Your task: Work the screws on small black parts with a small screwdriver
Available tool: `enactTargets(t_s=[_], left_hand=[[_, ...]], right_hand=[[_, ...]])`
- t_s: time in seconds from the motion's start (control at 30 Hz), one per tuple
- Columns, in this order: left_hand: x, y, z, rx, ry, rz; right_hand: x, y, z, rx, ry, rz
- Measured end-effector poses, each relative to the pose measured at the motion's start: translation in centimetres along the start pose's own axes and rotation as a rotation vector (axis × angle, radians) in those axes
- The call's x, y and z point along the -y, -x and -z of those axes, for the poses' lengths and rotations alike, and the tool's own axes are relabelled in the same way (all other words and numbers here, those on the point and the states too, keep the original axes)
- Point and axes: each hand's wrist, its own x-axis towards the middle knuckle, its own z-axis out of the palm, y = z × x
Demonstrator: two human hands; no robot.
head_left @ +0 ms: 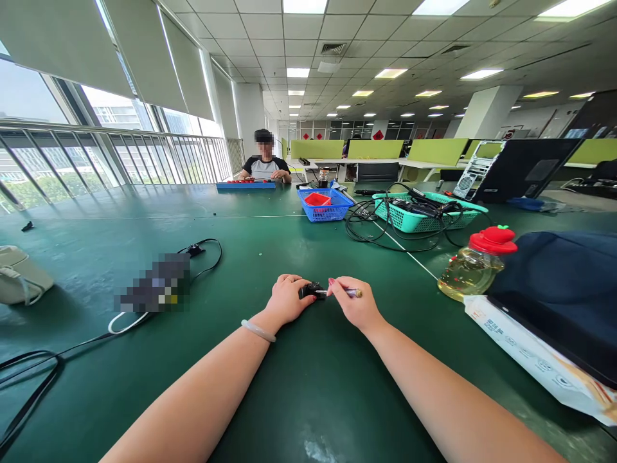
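Observation:
My left hand (pixel 288 299), with a pale bangle on the wrist, is closed around a small black part (pixel 313 289) on the green tabletop. Too little of this part shows to tell its kind. In my right hand (pixel 355 303) is a slim screwdriver (pixel 355 293), pinched between thumb and fingers and held nearly level. Its thin shaft points left and its tip meets the black part, or comes very close to it; the exact contact is too small to make out.
Ahead lie a blue basket (pixel 326 217) with a red tray and a teal basket (pixel 409 224) heaped with cables. A red-lidded bottle (pixel 472 270), a dark bag (pixel 559 289) and a white packet (pixel 535 360) stand right. Cables (pixel 58 357) trail left. A person (pixel 264 164) sits opposite.

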Motion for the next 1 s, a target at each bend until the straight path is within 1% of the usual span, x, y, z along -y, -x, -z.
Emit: enactTargets(t_s=[0.1, 0.17, 0.27, 0.33, 0.43, 0.57, 0.73, 0.87, 1.0], left_hand=[[-0.1, 0.0, 0.1, 0.002, 0.003, 0.005], [-0.1, 0.1, 0.1, 0.001, 0.004, 0.005], [-0.1, 0.0, 0.1, 0.008, 0.003, 0.003], [-0.1, 0.0, 0.0, 0.009, 0.002, -0.002], [-0.1, 0.1, -0.1, -0.009, 0.009, -0.018], [-0.3, 0.2, 0.0, -0.028, 0.073, -0.043], [-0.7, 0.3, 0.3, -0.011, 0.129, -0.154], [-0.7, 0.2, 0.5, 0.004, 0.13, -0.132], [-0.6, 0.1, 0.6, 0.014, 0.133, -0.112]], right_hand=[[-0.5, -0.3, -0.1, -0.059, -0.106, -0.168], [-0.8, -0.4, -0.2, -0.075, -0.146, -0.24], [-1.1, -0.6, -0.2, -0.082, -0.193, -0.299], [-1.1, -0.6, -0.1, -0.064, -0.21, -0.309], [-0.9, -0.5, -0.1, -0.017, -0.197, -0.268], [-0.7, -0.2, -0.3, 0.037, -0.167, -0.151], [-0.5, -0.1, -0.3, 0.105, -0.156, -0.057], [-0.3, 0.0, -0.2, 0.17, -0.113, -0.004], [-0.1, 0.1, -0.2, 0.154, -0.066, 0.035]])
